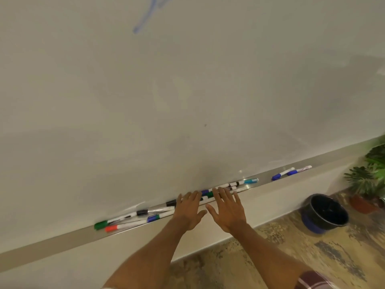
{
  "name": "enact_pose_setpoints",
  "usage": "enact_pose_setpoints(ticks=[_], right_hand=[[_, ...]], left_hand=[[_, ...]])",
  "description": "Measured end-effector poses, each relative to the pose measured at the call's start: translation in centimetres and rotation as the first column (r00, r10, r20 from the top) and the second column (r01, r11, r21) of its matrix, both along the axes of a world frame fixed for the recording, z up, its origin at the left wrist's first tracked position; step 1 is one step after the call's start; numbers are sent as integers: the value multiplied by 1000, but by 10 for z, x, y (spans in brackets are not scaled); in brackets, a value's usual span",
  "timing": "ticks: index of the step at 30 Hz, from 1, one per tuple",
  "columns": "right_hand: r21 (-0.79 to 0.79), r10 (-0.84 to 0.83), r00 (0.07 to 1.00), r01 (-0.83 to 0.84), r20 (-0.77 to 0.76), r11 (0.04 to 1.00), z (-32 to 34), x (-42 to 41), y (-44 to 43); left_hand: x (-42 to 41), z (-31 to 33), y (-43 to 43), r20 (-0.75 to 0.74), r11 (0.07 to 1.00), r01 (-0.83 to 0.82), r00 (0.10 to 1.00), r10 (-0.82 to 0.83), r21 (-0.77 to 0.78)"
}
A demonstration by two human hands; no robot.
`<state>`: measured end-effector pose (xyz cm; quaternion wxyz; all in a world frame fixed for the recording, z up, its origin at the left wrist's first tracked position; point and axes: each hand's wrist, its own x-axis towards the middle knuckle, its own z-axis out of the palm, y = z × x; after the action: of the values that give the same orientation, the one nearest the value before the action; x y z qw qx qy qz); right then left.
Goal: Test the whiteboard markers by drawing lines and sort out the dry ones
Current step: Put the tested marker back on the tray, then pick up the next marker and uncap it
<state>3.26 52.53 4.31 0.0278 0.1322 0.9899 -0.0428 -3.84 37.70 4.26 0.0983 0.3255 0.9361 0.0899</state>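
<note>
A large whiteboard (187, 90) fills the view, with a blue line (145, 17) near its top. Several markers lie along its metal ledge (52, 245): a green-capped one (101, 224) and a red-capped one (112, 228) at the left, a black-capped one (143, 212), a teal one (250, 181), and two blue-capped ones (281, 175) set apart at the right. My left hand (188, 211) and my right hand (227, 211) reach side by side to the ledge with straight fingers, their fingertips over the middle group of markers. Neither hand holds anything.
A dark round bin (325, 213) with a blue base stands on the patterned floor at the right. Potted green plants (366, 184) stand beyond it. A white wall panel runs below the ledge.
</note>
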Motion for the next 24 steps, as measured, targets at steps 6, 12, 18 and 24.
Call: enact_pose_setpoints(ticks=[6, 12, 18, 24], right_hand=[[-80, 61, 998, -61, 0, 995, -12, -5, -76], [-57, 201, 979, -199, 29, 978, -18, -4, -144], [-126, 225, 973, -217, 55, 968, -34, -13, -197], [-125, 374, 927, -372, -12, 920, -38, -26, -242]], left_hand=[[16, -10, -80, -14, 994, -92, 996, 91, -53], [23, -22, -157, -5, 970, -207, 978, 208, -125], [25, -36, -220, 35, 944, -317, 946, 321, -91], [19, -48, -270, 41, 918, -388, 919, 392, -79]])
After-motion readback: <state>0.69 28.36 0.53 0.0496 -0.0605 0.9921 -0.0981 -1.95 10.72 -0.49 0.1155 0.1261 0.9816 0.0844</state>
